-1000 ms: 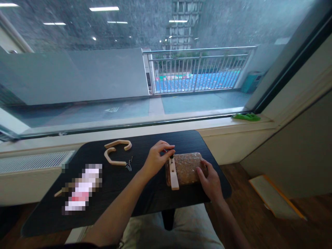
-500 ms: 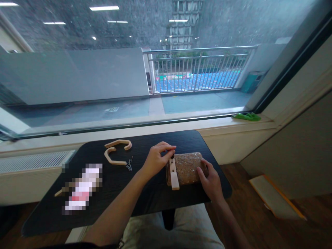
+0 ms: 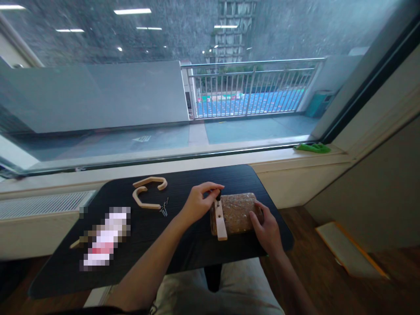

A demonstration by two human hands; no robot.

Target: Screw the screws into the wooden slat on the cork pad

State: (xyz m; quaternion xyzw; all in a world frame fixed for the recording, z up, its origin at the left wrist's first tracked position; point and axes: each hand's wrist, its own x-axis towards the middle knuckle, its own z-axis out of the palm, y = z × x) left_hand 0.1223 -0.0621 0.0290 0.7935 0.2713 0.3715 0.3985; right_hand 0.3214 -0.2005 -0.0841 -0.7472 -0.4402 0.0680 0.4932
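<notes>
A brown speckled block point(image 3: 238, 213) in clear wrapping lies on the black table. Along its left end runs a pale wooden strip point(image 3: 221, 227) with a hole in it, one end jutting past the block's near edge. Thumb and fingers of my left hand point(image 3: 201, 200) pinch a small black piece point(image 3: 218, 195) over the strip's far end; its exact kind is partly hidden by the fingers. My right hand point(image 3: 267, 227) grips the block's right edge, thumb on top. Left of my hands lie two curved wooden hooks, a far hook point(image 3: 152, 179) and a nearer hook point(image 3: 141, 202), beside several metal screws point(image 3: 164, 208).
A blurred-out packet point(image 3: 106, 238) lies on the left of the black table point(image 3: 144, 245), with a thin wooden piece point(image 3: 75, 243) poking out beside it. Beyond the table stand a window sill point(image 3: 272, 164) with a green cloth point(image 3: 313, 148) and a radiator point(image 3: 42, 205).
More of the small black piece shows at my left fingertips, which have shifted very slightly. My right hand and the block stay in place.
</notes>
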